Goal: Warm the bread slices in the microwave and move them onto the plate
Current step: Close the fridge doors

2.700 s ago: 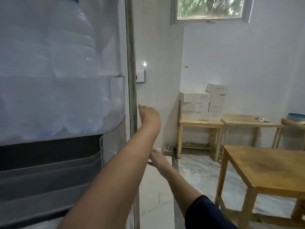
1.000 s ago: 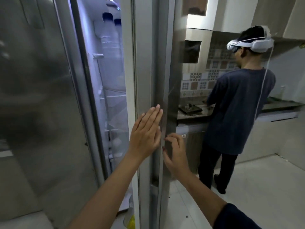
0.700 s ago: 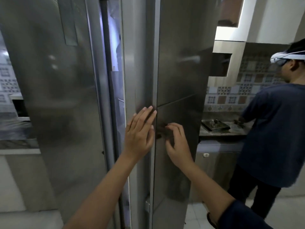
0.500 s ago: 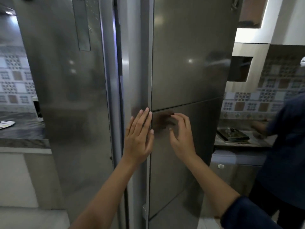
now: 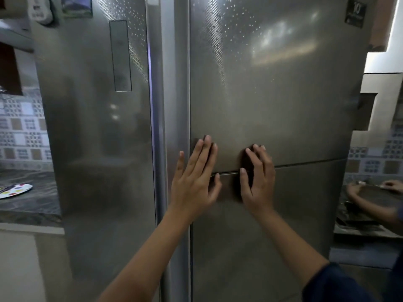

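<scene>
Now left hand (image 5: 194, 182) and right hand (image 5: 258, 182) press open-fingered on the fridge door (image 5: 272, 94) (right palm seemingly lifted slightly).

Bare forearms; dark navy sleeve (image 5: 340, 284) on right arm; left arm unsleeved; hands bare, no rings.

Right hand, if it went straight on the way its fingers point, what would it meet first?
The right hand lies flat on the fridge door, fingers pointing up. Going on, it would likely just slide over bare door panel; nothing else shows in that line.
</scene>
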A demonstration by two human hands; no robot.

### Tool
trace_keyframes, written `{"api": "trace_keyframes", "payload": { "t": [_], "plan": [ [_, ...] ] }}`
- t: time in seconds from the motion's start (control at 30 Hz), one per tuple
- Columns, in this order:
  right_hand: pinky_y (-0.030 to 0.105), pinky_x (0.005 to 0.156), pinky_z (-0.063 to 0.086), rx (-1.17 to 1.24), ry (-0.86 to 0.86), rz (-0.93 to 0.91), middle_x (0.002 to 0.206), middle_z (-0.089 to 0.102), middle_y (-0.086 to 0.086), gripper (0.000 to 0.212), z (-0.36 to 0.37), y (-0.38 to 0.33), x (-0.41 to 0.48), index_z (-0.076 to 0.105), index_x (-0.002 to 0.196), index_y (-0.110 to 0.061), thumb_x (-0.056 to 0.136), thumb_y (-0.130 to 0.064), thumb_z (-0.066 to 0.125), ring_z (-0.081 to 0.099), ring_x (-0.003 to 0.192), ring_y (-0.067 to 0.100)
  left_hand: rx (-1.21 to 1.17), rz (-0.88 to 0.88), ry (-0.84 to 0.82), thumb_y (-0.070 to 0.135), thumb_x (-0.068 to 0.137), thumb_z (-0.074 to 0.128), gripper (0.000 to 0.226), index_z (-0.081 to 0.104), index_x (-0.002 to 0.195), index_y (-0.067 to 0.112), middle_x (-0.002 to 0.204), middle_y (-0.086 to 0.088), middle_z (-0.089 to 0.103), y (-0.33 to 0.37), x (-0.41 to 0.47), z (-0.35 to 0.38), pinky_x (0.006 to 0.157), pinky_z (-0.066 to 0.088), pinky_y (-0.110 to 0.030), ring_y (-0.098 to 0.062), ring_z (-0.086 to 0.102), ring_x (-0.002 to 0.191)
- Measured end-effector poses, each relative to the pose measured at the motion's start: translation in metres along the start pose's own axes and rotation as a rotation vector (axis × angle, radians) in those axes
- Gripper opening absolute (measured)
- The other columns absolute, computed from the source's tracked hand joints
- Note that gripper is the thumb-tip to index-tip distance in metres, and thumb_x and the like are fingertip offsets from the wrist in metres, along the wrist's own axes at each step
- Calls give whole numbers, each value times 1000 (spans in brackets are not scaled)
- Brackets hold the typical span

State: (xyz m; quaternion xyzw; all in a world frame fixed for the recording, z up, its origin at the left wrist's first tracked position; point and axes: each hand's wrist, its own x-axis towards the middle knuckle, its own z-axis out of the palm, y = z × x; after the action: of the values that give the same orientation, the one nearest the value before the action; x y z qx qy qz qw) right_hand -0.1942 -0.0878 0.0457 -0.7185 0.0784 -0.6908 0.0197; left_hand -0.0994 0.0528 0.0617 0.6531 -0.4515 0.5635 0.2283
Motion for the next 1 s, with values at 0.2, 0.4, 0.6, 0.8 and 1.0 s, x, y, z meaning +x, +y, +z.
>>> {"api": "trace_keyframes", "payload": {
  "t": [0.2,0.4,0.6,0.8,1.0],
  "plan": [
    [49,111,25,-165,-45,-33,145,36,5,46,18,27,35,42,135,-17,90,-29,44,27,138,22,-49,-30,-34,35,90,43,65,23,148,13,156,-7,12,-18,20,40,118,3,-43,-17,2,146],
    [46,116,11,-321,-147,129,154,26,5,59,26,51,59,35,142,-20,89,-43,38,11,143,20,-144,-125,-106,36,91,38,65,17,149,18,158,-6,6,-34,36,83,119,1,-42,-19,0,146],
    [43,117,2,-443,-356,78,159,4,-4,71,32,72,63,14,149,-29,87,-49,43,-6,145,15,-261,-272,-193,41,92,32,70,-5,150,23,158,-2,-13,-29,49,121,116,-13,-36,-15,-19,144],
    [41,117,-8,-501,-436,56,157,-13,-9,86,37,84,59,0,150,-32,82,-57,47,-18,145,15,-236,-317,-221,50,92,17,72,-21,146,20,155,-6,-24,-20,51,142,116,-19,-41,-21,-24,143],
    [39,116,-10,-554,-446,53,157,-15,-9,87,36,84,58,-4,149,-33,83,-59,46,-18,145,16,-155,-278,-211,52,94,17,71,-8,149,16,157,-11,-13,-24,46,148,116,-12,-44,-27,-14,145]
  ]
}}
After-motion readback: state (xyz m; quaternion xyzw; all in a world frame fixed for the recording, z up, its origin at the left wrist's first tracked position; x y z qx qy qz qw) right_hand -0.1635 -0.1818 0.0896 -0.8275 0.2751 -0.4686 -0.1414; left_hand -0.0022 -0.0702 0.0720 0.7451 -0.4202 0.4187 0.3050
